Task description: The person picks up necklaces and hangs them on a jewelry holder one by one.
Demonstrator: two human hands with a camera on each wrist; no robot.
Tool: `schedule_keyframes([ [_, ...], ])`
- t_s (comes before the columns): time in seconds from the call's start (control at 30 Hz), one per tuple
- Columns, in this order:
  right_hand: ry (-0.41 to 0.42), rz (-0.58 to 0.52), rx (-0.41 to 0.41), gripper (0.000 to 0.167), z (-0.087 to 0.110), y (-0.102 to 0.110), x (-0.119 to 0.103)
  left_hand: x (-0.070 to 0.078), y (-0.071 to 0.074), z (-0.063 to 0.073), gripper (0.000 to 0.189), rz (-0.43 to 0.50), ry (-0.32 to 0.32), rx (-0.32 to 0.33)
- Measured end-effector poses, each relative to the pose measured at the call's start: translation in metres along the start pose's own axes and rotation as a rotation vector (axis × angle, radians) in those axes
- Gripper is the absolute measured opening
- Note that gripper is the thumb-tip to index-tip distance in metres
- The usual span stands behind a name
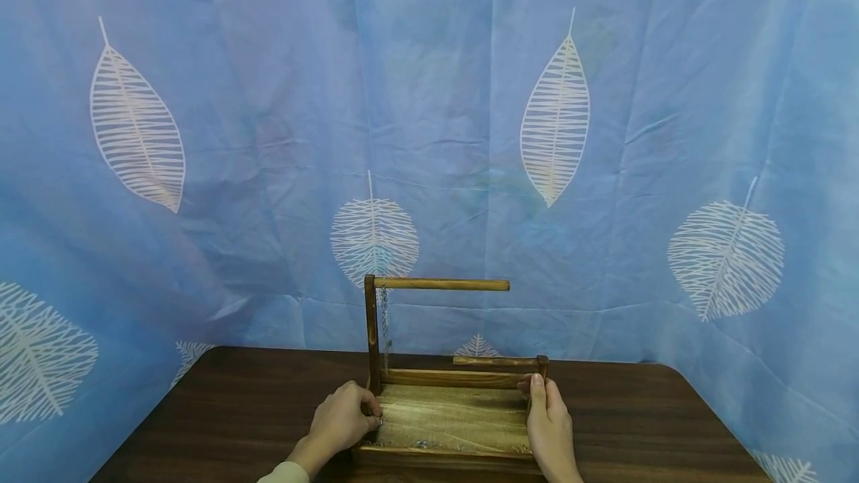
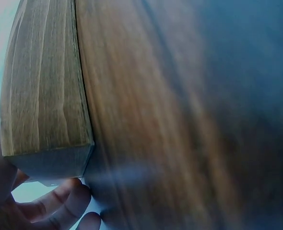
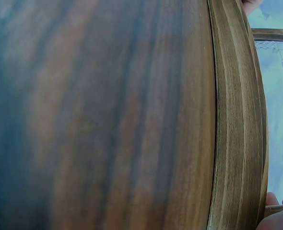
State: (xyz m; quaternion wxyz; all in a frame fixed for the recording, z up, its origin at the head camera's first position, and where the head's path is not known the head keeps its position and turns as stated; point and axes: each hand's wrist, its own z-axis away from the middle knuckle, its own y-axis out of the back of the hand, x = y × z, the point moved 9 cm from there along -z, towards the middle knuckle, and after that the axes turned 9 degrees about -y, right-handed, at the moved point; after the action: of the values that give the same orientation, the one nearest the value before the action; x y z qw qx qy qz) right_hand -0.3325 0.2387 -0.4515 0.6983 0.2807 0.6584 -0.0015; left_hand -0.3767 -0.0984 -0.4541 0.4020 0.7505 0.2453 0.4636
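Note:
A wooden jewelry stand [image 1: 456, 416] with a shallow tray base stands on the table. From its tall left post [image 1: 372, 334] a long bar runs right, and a silvery chain [image 1: 385, 319] hangs near that post. At the tray's left side my left hand [image 1: 342, 414] bends its fingers inward, and thumb and fingertips pinch a small shiny piece [image 1: 381, 420], too small to make out. My right hand [image 1: 552, 423] grips the right side of the stand by its short post, thumb upward. In the left wrist view, curled fingers [image 2: 60, 203] show beside the stand's front corner.
Small silvery bits [image 1: 424, 444] lie along the tray's front inside edge. A shorter bar [image 1: 496, 361] reaches left from the right post. The dark wood table [image 1: 631, 416] extends to both sides, with a blue leaf-print cloth [image 1: 443, 118] hanging behind it.

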Motion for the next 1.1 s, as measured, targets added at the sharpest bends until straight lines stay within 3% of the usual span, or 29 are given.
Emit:
schedule_keyframes([
  [0.3, -0.001, -0.008, -0.012, 0.075, -0.0015, -0.0003, 0.0015, 0.0029, 0.0014, 0.0008, 0.020, 0.006, -0.012, 0.025],
  [0.67, -0.004, -0.004, -0.018, 0.076, -0.0022, -0.0010, 0.0016, 0.0032, -0.0030, -0.0008, 0.018, -0.024, -0.011, -0.014],
  [0.87, 0.002, 0.001, -0.006, 0.075, -0.0023, -0.0007, 0.0022, 0.0047, -0.0045, -0.0008, 0.017, 0.009, -0.013, -0.026],
  [1.1, 0.005, -0.006, 0.001, 0.073, -0.0024, 0.0000, 0.0025, 0.0017, -0.0048, -0.0035, 0.014, 0.069, 0.006, 0.004],
])
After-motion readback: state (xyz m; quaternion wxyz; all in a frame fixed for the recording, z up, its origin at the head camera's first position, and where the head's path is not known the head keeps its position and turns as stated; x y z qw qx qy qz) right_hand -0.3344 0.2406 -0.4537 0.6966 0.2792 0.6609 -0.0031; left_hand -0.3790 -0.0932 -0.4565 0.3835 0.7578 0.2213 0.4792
